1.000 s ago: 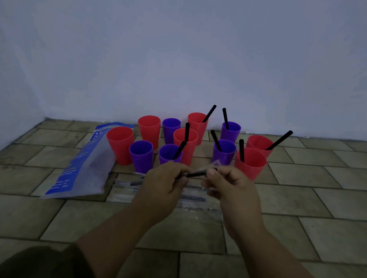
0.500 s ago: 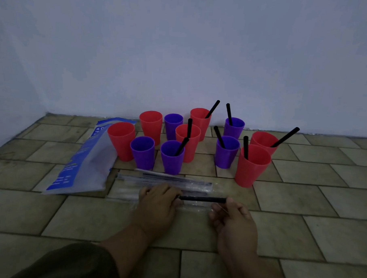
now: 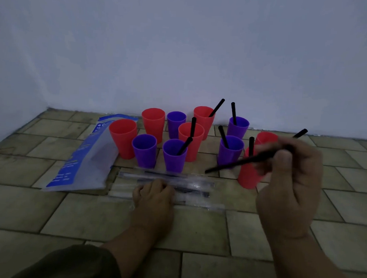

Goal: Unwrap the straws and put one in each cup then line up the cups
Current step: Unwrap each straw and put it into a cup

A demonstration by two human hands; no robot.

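Several red and purple cups stand clustered on the tiled floor near the wall. Several hold a black straw, among them a purple cup [image 3: 174,155] and a purple one [image 3: 230,150] to its right. Without a straw are a red cup [image 3: 122,137] at the left, a purple cup [image 3: 144,150], a red cup [image 3: 152,124] and a purple cup [image 3: 176,123] behind. My right hand [image 3: 290,185] pinches a bare black straw [image 3: 240,162] in the air before the right-hand red cups, hiding part of them. My left hand [image 3: 154,193] rests on the pile of wrapped straws [image 3: 189,184].
A blue and white plastic bag [image 3: 85,157] lies flat to the left of the cups. A pale wall rises right behind the cups and a second wall closes the left side. Bare floor tiles lie in front of the straw pile.
My right hand has lifted the bare black straw from the floor up to the right, in front of the red cups. My left hand stayed low on the wrapped pile.
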